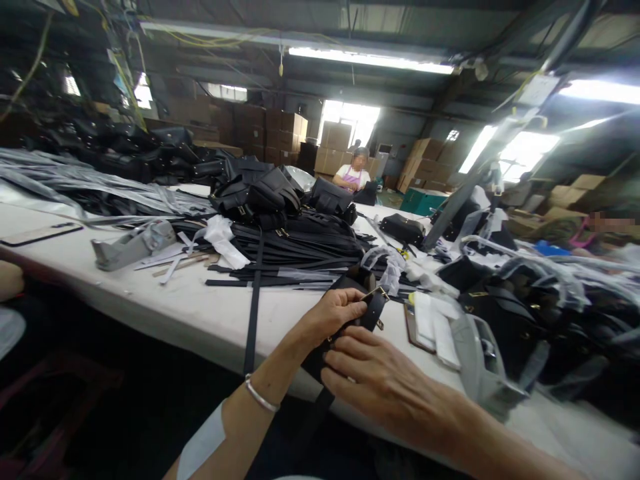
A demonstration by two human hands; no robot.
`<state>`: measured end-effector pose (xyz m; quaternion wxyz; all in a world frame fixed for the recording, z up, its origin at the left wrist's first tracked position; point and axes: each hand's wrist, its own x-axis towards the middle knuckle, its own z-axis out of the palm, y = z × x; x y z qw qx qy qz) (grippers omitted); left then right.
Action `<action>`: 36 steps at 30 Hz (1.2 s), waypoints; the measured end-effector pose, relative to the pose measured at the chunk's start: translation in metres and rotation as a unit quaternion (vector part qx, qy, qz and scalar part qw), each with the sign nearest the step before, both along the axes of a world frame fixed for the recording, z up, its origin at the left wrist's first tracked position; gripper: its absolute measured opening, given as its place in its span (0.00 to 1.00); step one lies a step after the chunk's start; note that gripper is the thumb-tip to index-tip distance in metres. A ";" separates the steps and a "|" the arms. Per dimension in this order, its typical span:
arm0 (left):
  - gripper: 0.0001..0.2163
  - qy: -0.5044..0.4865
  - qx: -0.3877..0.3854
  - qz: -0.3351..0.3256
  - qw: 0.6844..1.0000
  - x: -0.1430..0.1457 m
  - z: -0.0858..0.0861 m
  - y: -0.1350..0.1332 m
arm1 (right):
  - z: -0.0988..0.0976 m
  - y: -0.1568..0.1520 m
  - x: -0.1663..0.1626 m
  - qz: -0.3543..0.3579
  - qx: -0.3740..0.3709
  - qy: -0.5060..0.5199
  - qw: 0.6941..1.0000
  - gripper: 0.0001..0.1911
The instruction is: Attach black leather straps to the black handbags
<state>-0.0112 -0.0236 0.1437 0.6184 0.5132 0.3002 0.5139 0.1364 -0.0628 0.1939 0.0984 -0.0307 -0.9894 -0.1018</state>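
Now pinching strap in left hand.
Slants, buckle up-right; cannot tell grip of right hand or contents of bag.

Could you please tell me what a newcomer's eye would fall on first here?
Probably the left hand and right hand, close together near the centre, with a gold buckle on a black strap at the left fingertips. Next comes the heap of black bags farther back on the table, then the bright tube light overhead.
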 end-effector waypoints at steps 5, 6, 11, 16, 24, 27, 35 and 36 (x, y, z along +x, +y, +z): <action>0.16 0.042 -0.003 0.007 0.999 -0.001 0.001 -0.004 | -0.043 0.007 -0.013 -0.003 0.077 -0.124 0.989 0.09; 0.16 0.049 0.002 0.017 0.999 -0.001 0.001 -0.006 | -0.043 0.007 -0.012 0.001 0.055 -0.133 0.990 0.10; 0.12 0.072 0.056 0.070 0.993 0.000 0.001 -0.015 | 0.001 -0.004 0.006 -0.019 -0.032 -0.051 0.998 0.10; 0.09 0.186 0.119 0.158 0.963 0.006 0.001 -0.025 | 0.059 0.006 0.037 -0.091 -0.003 0.149 0.985 0.17; 0.03 0.186 0.111 0.156 0.964 0.001 -0.004 -0.029 | 0.065 0.054 0.067 -0.235 -0.083 0.254 0.935 0.20; 0.06 0.167 0.103 0.149 0.969 -0.004 -0.006 -0.029 | 0.062 0.068 0.076 -0.227 -0.138 0.249 0.931 0.17; 0.06 0.173 0.094 0.153 0.968 -0.004 -0.005 -0.029 | 0.073 0.074 0.078 -0.213 -0.129 0.190 0.950 0.17; 0.06 0.177 0.098 0.155 0.967 -0.004 -0.005 -0.029 | 0.074 0.074 0.075 -0.205 -0.130 0.176 0.954 0.17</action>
